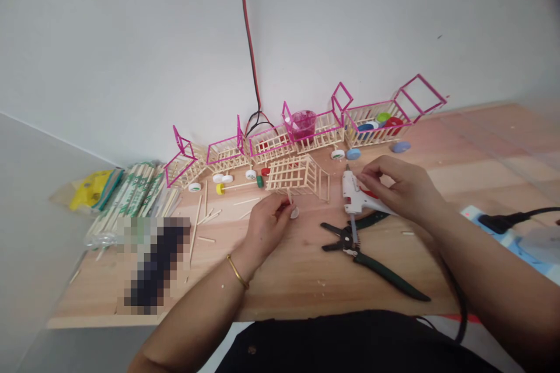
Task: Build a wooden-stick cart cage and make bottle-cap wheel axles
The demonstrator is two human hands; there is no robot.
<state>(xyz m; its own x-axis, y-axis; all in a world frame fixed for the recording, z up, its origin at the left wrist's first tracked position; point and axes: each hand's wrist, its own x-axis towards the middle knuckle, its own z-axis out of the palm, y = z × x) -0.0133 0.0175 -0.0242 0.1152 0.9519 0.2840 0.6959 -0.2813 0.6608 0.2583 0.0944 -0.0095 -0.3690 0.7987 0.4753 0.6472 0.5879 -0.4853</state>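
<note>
My left hand (268, 222) is closed, thumb and fingers pinching a thin wooden stick (289, 193) with a whitish round cap (294, 213) at its lower end. Just beyond it lies a small slatted cart frame (286, 176) of bare wooden sticks. My right hand (396, 186) has thumb and forefinger pressed together beside a white hot glue gun (350, 191) with a red trigger. Whatever is between those fingertips is too small to make out. The glue gun's nozzle points toward the wall, and a glue stick (353, 227) pokes out of its back end.
Green-handled wire pliers (385, 274) lie open below the glue gun. Pink-rimmed stick carts (227, 151) line the wall, one holding bottle caps (367, 130). Bagged sticks (135, 198) and a blurred dark object (157, 265) are at left. A power strip (490, 224) lies at right.
</note>
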